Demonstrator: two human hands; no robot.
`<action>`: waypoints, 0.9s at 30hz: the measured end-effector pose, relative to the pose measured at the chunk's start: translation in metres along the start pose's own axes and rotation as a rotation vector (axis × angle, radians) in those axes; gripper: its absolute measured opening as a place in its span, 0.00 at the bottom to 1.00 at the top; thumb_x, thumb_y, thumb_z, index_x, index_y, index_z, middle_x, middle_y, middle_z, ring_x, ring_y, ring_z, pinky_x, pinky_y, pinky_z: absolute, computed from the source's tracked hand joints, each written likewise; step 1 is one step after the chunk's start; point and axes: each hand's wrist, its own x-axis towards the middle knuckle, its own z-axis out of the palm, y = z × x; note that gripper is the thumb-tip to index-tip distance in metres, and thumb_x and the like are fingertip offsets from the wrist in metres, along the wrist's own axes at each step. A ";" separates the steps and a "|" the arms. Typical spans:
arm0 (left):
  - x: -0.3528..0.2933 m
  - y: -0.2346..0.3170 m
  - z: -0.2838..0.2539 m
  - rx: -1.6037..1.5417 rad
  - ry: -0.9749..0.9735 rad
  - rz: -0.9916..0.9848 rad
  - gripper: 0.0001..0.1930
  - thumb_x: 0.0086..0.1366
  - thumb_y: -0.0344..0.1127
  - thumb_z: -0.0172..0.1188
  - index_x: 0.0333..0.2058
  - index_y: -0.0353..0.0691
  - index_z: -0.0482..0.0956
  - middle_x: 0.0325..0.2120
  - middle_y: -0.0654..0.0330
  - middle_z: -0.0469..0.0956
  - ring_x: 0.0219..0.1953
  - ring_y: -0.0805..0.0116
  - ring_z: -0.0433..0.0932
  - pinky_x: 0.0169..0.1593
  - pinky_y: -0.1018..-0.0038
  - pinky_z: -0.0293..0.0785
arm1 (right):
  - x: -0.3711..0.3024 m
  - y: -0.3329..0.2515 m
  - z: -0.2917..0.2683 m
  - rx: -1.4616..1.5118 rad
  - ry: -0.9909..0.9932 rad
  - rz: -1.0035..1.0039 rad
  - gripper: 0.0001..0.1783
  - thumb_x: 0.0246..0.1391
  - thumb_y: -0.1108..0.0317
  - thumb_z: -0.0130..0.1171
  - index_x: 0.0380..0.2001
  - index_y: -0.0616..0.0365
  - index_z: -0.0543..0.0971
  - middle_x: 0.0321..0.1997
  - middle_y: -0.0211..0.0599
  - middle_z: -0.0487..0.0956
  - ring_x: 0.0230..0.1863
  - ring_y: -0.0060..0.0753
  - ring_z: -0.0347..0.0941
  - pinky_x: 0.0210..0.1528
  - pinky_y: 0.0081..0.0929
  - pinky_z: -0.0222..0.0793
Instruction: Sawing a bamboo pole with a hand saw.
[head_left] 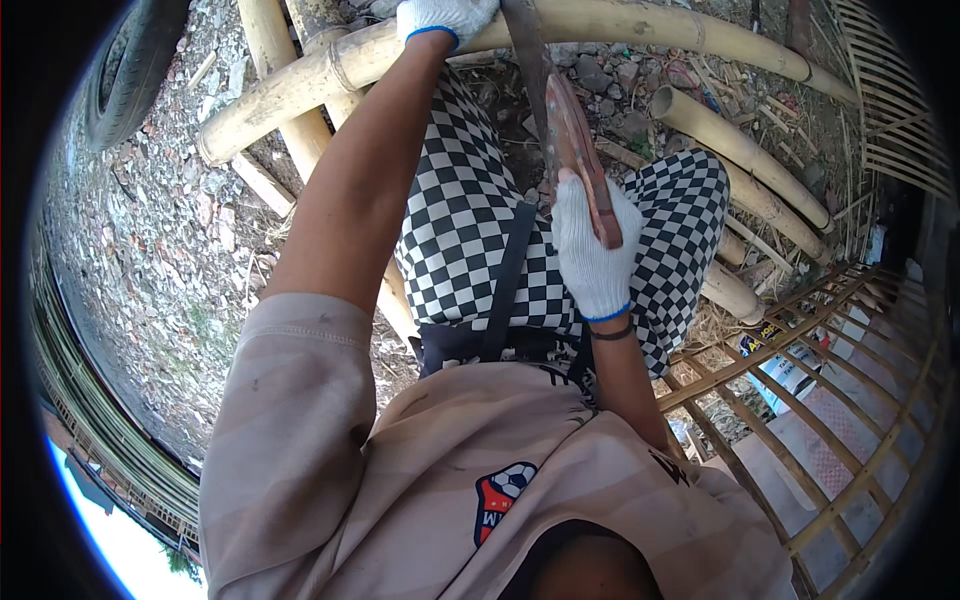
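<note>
Stretches left arm from lower left of the frame up to top centre, elbow only slightly bent; rests left hand (pixel 445 18) on the bamboo pole (pixel 640 28). Cannot tell the set of the left fingers: partly beyond the upper edge. Holds right arm closer in, forearm angled up-frame just right of centre, dark band (pixel 613 333) at the wrist. Clamps fingers of right hand (pixel 598 245) together around the handle of the handsaw (pixel 538 85).

Points saw up-frame, a little to the left, far end out past the upper edge. Runs its long axis steeply from centre right to top centre, across the pole, just right of the left hand. Possibly touches bamboo there; contact hard to judge so near the rim.

Shows dark, flat metal in the blade; reddish-brown, seemingly wooden handle, pale specks along it. Wears white knit gloves, blue-edged at the cuffs, and black-and-white chequered trousers (pixel 460 190). Spans the upper frame with pole: pale yellow, round, ringed at the nodes, curved by the lens. Includes more cut bamboo (pixel 750 140) at upper right, hollow-ended; black treaded tyre (pixel 130 75) at upper left; coarse, stony ground (pixel 170 270) at left.
</note>
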 end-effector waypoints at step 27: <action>0.003 -0.016 0.011 0.215 -0.043 0.456 0.49 0.39 0.60 0.78 0.58 0.44 0.71 0.45 0.45 0.85 0.48 0.41 0.85 0.51 0.50 0.81 | 0.149 0.025 0.059 -0.218 -0.022 -0.093 0.28 0.67 0.44 0.62 0.35 0.64 0.84 0.21 0.38 0.80 0.20 0.30 0.77 0.26 0.30 0.71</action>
